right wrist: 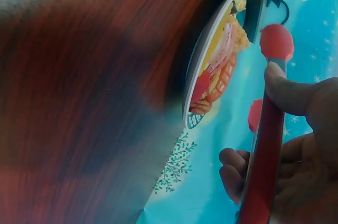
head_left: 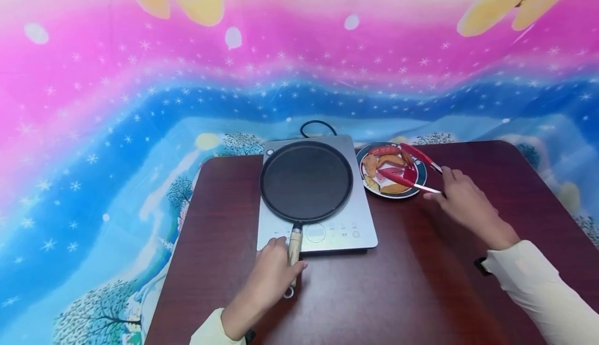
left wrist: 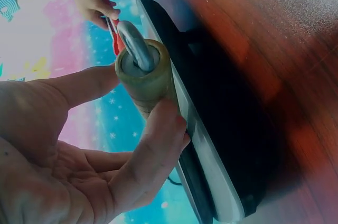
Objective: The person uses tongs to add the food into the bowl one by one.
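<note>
A black round frying pan [head_left: 306, 181] sits on a silver induction cooker [head_left: 365, 230], its wooden handle [head_left: 295, 246] pointing toward me. My left hand [head_left: 270, 272] grips that handle; the left wrist view shows thumb and fingers around its end, near the metal hanging ring [left wrist: 136, 47]. In my right hand [head_left: 470, 204] is a pair of red-tipped tongs [head_left: 423, 155], arms spread apart. Their tips hover over a plate [head_left: 398, 195] of food at the cooker's right. On it lie a scored sausage [head_left: 385, 150], golden fried pieces [head_left: 369, 165] and pink meat slices [right wrist: 226, 44].
Everything stands on a dark red-brown wooden table [head_left: 398, 282]. A black power cord [head_left: 318, 122] loops behind the cooker. A colourful printed cloth [head_left: 281, 85] hangs around the back and left side of the table.
</note>
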### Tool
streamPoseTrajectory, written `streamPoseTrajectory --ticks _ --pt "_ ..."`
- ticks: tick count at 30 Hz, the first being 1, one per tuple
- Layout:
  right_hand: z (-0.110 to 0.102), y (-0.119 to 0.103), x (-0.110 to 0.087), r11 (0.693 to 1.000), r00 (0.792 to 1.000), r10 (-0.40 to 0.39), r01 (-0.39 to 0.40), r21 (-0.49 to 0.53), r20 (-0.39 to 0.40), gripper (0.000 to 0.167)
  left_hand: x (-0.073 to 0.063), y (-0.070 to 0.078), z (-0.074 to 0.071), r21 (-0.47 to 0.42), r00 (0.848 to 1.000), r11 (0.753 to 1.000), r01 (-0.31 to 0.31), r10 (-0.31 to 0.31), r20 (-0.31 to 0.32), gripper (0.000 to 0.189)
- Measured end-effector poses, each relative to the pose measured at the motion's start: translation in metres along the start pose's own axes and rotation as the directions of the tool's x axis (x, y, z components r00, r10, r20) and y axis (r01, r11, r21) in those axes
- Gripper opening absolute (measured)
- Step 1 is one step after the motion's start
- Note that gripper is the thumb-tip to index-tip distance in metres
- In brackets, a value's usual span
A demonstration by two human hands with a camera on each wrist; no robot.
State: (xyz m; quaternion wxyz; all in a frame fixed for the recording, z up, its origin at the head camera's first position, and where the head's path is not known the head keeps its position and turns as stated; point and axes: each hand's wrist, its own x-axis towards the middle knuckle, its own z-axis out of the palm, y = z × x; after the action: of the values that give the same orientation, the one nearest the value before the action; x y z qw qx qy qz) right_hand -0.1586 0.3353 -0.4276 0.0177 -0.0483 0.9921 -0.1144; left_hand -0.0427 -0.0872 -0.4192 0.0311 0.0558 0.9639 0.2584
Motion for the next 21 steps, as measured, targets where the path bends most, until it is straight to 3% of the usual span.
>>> streamPoseTrajectory --ticks 4,7,13,21 --pt "0.001 -0.002 0.006 0.999 1.0 -0.019 0.019 -0.037 0.005 0.088 0.0 -0.001 0.003 -0.019 0.999 1.0 0.008 -0.007 0.037 0.038" --pt "0.0 -0.001 0.01 0.993 0.997 -0.076 0.074 -0.089 -0.019 0.076 0.0 -0.001 0.004 -0.04 0.998 0.999 0.0 0.003 0.059 0.032" --pt "-0.009 0.009 0.024 0.959 0.983 -0.179 0.166 -0.231 -0.039 0.065 0.002 -0.003 0.004 -0.046 0.997 0.999 -0.016 0.019 0.071 0.031" --pt "-0.025 0.025 0.05 0.916 0.955 -0.297 0.283 -0.285 -0.006 0.054 0.001 -0.004 0.003 -0.029 0.997 0.999 -0.032 0.034 0.074 0.03"
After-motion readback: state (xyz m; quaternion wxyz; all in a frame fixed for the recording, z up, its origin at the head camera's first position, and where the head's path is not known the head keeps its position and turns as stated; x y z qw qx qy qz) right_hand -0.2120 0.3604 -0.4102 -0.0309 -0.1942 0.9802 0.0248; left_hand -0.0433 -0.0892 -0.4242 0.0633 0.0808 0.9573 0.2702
